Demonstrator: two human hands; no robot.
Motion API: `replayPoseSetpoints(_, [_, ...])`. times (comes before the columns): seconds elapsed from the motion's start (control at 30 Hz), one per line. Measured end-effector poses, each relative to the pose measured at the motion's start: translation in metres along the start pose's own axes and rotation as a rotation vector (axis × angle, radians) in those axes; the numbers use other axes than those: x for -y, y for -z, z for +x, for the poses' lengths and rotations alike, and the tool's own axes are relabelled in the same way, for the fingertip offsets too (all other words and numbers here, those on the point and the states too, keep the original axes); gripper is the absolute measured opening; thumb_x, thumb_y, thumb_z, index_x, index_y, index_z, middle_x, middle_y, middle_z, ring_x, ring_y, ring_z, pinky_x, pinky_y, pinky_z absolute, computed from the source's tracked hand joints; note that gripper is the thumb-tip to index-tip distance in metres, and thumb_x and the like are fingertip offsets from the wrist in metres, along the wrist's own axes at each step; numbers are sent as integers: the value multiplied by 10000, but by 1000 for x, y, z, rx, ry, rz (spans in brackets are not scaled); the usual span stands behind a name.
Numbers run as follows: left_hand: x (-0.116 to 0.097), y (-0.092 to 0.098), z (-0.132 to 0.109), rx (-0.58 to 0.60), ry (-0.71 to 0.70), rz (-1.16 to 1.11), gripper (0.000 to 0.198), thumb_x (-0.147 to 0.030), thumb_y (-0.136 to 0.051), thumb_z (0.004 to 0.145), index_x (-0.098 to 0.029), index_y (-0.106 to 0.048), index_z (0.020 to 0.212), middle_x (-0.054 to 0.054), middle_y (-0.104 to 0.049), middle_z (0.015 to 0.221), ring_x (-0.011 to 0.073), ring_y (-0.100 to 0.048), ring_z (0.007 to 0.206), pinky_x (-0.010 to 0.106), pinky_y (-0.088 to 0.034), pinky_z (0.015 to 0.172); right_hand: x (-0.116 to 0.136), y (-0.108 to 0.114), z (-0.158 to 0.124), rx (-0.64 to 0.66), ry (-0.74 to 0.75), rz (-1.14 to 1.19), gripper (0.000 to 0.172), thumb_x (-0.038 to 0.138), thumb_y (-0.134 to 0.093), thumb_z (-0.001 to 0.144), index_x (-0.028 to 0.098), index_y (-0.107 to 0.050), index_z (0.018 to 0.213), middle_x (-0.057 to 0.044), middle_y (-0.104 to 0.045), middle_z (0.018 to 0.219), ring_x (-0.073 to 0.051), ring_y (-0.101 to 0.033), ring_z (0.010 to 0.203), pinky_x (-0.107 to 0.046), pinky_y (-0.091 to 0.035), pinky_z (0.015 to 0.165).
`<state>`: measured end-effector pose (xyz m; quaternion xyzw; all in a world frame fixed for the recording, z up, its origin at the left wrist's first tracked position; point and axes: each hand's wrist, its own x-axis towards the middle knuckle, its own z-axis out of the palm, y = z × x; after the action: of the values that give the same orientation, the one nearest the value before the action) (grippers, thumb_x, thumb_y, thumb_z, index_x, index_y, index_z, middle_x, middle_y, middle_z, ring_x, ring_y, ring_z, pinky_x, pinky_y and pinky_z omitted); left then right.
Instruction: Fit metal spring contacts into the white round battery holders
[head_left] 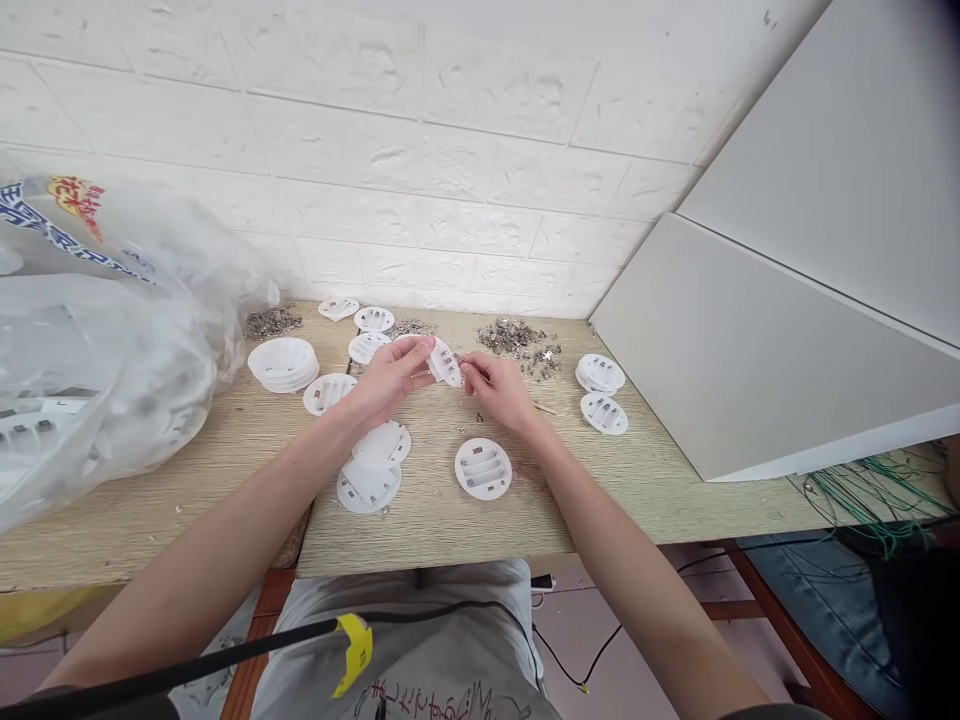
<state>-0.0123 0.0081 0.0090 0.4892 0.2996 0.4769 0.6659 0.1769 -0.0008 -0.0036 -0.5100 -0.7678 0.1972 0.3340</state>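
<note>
At nine o'clock from the white slotted disc (447,363), a plastic bag (97,330) carries partly legible Chinese print. Three heaps of metal pieces (514,338) lie between nine and three. The left hand (391,380), forearm aimed toward one, grips the disc. One lone disc (484,465) lies at five. The right hand (496,385) curls at the held rim, its grasp unclear.

Free tabletop strip (645,490) beside blocking panel (720,350)

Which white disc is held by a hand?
The tilted disc in the left hand; the other discs outside the plastic bag lie on the table, some stacked.
</note>
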Motion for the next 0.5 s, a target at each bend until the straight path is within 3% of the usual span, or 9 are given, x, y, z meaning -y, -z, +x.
replayPoseSetpoints(0.13, [-1, -3, -2, -15, 18, 46, 427, -520, -779, 732, -129, -691, 879, 84, -715, 919, 204, -668, 939, 403, -521, 943, 3, 3, -2, -54, 21, -55, 266, 231, -481, 962, 179, -715, 1076, 1, -674, 665, -130, -546, 602, -246, -373, 652])
replayPoseSetpoints(0.5, [5, -7, -3, -44, 45, 57, 464, -560, -801, 680, -126, -713, 817, 84, -716, 865, 207, -674, 901, 384, -522, 915, 4, 3, -4, -48, 49, -286, 291, 253, -494, 964, 228, -768, 1058, -44, -762, 845, -173, -623, 694, -269, -351, 649])
